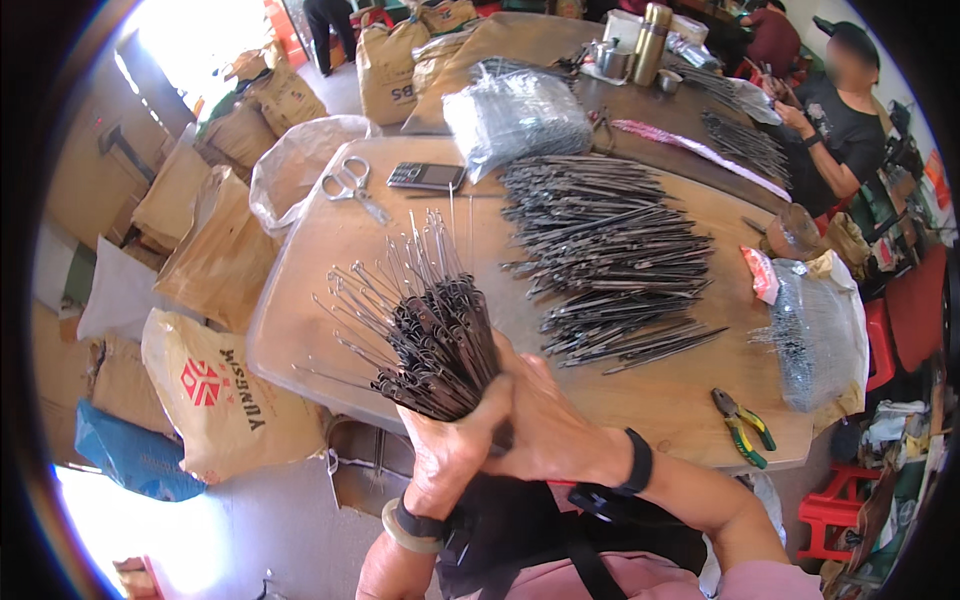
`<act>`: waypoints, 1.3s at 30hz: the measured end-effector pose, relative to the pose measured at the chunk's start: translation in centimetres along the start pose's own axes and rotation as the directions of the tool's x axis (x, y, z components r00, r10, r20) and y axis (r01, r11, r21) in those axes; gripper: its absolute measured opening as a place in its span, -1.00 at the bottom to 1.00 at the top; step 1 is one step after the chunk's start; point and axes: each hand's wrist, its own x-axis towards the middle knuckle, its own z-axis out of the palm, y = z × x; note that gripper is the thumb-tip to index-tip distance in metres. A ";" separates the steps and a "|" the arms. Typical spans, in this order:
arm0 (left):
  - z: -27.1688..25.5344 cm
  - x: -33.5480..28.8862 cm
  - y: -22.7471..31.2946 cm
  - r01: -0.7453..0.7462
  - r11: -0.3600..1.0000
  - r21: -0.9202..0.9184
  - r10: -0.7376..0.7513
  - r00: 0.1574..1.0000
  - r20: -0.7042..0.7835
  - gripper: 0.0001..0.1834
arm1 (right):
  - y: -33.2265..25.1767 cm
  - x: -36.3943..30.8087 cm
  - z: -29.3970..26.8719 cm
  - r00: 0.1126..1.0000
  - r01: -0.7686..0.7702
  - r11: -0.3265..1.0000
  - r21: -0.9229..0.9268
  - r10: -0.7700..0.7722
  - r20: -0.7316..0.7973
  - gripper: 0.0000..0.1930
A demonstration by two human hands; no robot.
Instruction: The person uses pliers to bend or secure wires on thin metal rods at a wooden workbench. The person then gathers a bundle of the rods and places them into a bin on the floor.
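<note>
A thick bundle of thin dark metal rods with bright looped wire ends (440, 350) stands upright and slightly tilted over the table's near edge. My left hand (440, 450) is wrapped round its lower left side. From the right, my right hand (550, 420) closes round the same bundle, with the fingers of both hands meeting near its base. The lower ends of the rods are hidden in my hands. Just beyond, a long pile of similar dark rods (610, 250) lies across the wooden table (350, 240).
Scissors (355, 190) and a mobile phone (427, 176) lie at the far left, beside a plastic-wrapped bundle (515, 120). Pliers (742, 428) and a bag of wire pieces (815, 330) are at right. Sacks (225, 400) crowd the left floor. A co-worker (845, 110) sits far right.
</note>
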 end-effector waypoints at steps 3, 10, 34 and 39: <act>-1.4 -2.3 -0.1 0.271 0.947 -0.171 -0.265 0.963 0.057 -0.57 | -1.5 -3.0 -1.2 0.993 -0.051 0.992 0.115 0.038 0.109 0.20; -2.8 -9.3 -2.5 0.674 0.556 -0.487 -0.606 0.729 0.318 -0.59 | -4.4 -2.6 -7.0 0.993 0.099 0.986 -0.133 -0.107 -0.053 -0.61; -1.9 -12.6 -4.0 0.860 0.416 -0.297 -0.691 0.511 0.511 -0.56 | -1.9 -3.5 -4.9 0.967 -0.223 0.970 -0.097 0.233 0.103 -0.72; -2.4 -12.7 -4.2 0.851 0.379 -0.364 -0.655 0.524 0.544 -0.42 | -2.9 -4.6 -4.9 0.990 -0.097 0.994 -0.044 0.092 -0.109 -0.66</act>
